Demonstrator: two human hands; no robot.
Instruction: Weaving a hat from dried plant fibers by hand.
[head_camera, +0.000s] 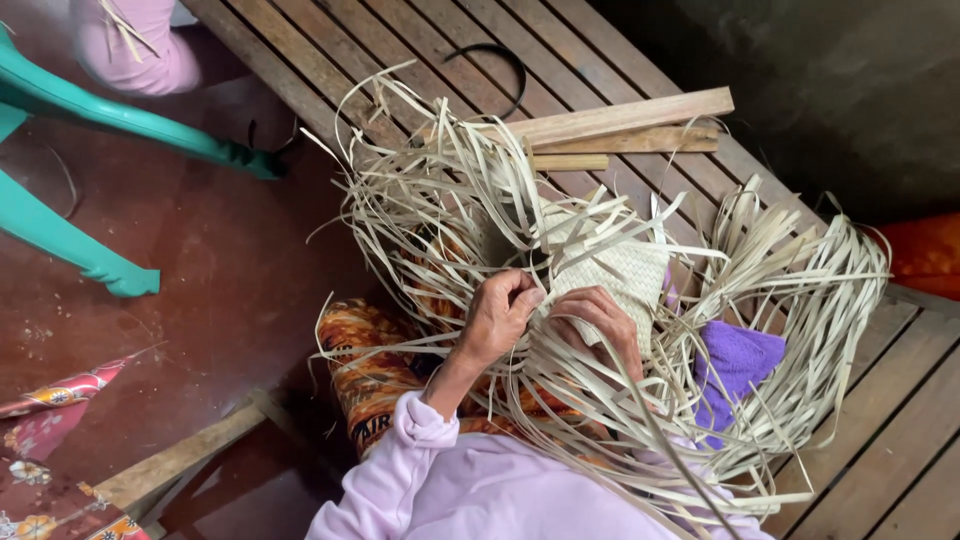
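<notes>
No packages, labels, signs or screens showed anywhere in the view. The nearest thing to one was a patch of dark printed lettering on the orange patterned cloth (375, 385), near and left of centre, partly hidden by pale strips and too broken up to count as a label.

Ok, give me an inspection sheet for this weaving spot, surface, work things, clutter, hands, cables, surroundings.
Surface: slatted wooden bench.
Job's things: woven panel amid loose pale strips.
Clutter: wooden sticks; purple cloth.
Hands: left hand pinches strips; right hand lies on the panel.
Cables: dark curved cord on the bench, kind unclear.
Surroundings: red floor, teal chair legs, another person's pink sleeve.
</notes>
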